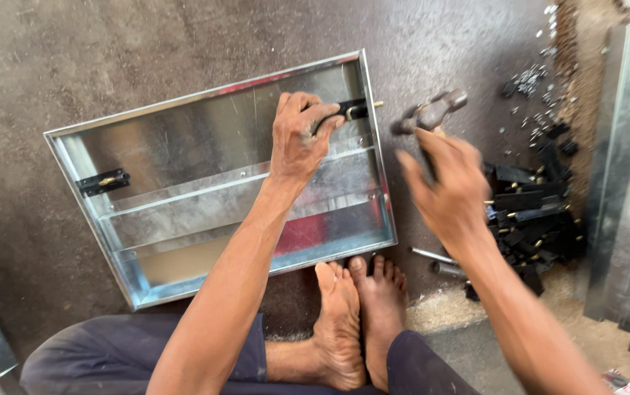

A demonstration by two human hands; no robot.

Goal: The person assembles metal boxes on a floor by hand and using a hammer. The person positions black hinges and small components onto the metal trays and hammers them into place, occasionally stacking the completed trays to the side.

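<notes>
Left hand (299, 135) pinches black latch (354, 110) on metal tray (183, 124); right hand (447, 186) grips blurred hammer (432, 113)

Silver metal tray (183, 139); black latches (103, 181); dark speckled floor (73, 51).

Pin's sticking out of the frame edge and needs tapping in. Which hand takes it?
Right, probably. The right hand already grips the hammer, raised just beside the brass pin. The left hand is pressed on the black latch inside the metal frame, steadying it.
</notes>
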